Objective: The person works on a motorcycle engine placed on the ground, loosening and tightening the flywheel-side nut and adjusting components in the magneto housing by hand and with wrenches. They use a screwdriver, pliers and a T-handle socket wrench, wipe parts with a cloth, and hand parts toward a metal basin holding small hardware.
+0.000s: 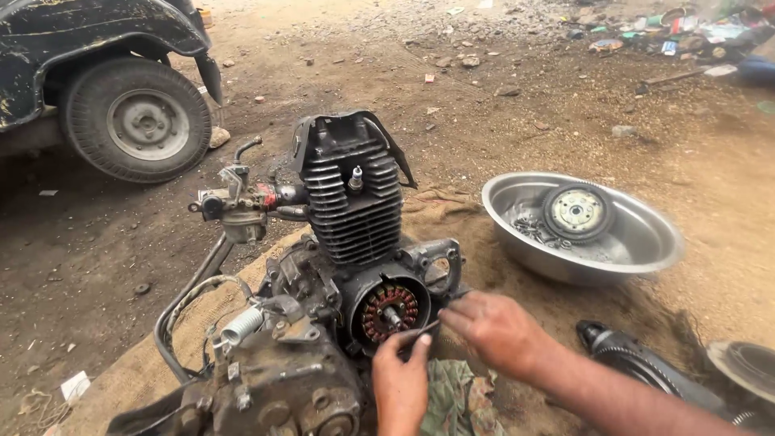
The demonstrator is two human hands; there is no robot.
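Two hands: left hand (401, 379), right hand (494, 325) at one engine (347, 266); one bowl (638, 250)

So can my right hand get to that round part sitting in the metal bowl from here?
Probably yes: the right hand has open ground between it and the metal bowl, and the round part lies uncovered.
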